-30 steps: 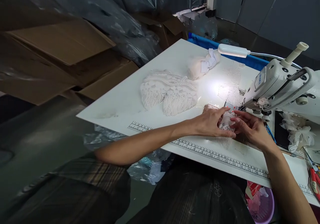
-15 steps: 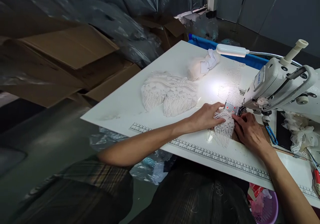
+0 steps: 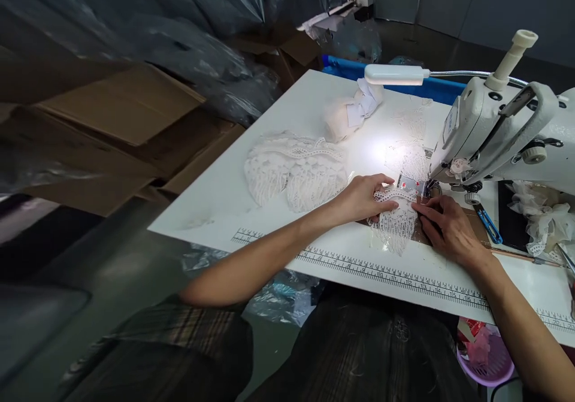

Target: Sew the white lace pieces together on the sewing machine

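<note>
A small white lace piece [image 3: 396, 225] with a fringed lower edge lies flat at the front of the white sewing machine [image 3: 487, 129]. My left hand [image 3: 365, 198] has its thumb on top of the lace near the scalloped band, with some fingertips tucked under the left edge. From the other side, my right hand [image 3: 449, 227] grips the right edge between thumb and index finger. The metal needle plate [image 3: 408, 184] with red marks is just beyond the lace. Presser foot and needle are partly hidden under the machine head.
A pile of white lace [image 3: 294, 171] and a wrapped bundle [image 3: 353, 114] lie left and behind. A lamp [image 3: 395, 74] hangs over the table [image 3: 202, 210]. To the right are a blue cutter [image 3: 488, 223] and ruffled lace [image 3: 543, 216]. Cardboard boxes [image 3: 121, 102] stand left.
The view has shifted slightly. The lace has come a little toward me, apart from the needle plate, with both hands staying on it.
</note>
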`<state>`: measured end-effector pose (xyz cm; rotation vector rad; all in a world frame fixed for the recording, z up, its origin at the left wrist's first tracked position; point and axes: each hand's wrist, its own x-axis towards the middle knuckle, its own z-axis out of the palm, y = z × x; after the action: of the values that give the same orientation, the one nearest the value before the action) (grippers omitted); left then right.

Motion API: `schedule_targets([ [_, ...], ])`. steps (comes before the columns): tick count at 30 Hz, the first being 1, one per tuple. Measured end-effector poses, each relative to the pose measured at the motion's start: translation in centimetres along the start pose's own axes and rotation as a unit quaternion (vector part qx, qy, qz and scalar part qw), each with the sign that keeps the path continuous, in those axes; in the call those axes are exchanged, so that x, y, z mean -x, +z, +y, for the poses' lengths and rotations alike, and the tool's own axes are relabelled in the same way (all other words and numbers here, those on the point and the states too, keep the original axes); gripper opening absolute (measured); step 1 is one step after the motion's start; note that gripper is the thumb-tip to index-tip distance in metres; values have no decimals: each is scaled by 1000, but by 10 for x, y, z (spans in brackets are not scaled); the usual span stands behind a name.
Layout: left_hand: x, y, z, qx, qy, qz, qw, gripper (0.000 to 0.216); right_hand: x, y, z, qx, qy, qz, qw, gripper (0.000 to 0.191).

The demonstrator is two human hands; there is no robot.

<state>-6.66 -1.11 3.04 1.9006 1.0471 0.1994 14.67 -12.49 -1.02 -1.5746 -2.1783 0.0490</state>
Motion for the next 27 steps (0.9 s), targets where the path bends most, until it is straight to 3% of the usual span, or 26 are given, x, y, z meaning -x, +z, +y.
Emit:
schedule_targets([
  [9,-2,4,1,-2,-3,11,1000,60,5,1,-2,3,10,12,1000,38],
  [15,0,3,5,-4,-6,11,1000,59,10,-3,-6,0,-44,15,999,35],
  [23,1,1,5,-27,-21,2,999,59,14,-3,-6,-1,-55,1,998,33],
  [27,2,0,1,-60,27,18,998,53,14,-3,-7,-4,-45,2,999,35],
])
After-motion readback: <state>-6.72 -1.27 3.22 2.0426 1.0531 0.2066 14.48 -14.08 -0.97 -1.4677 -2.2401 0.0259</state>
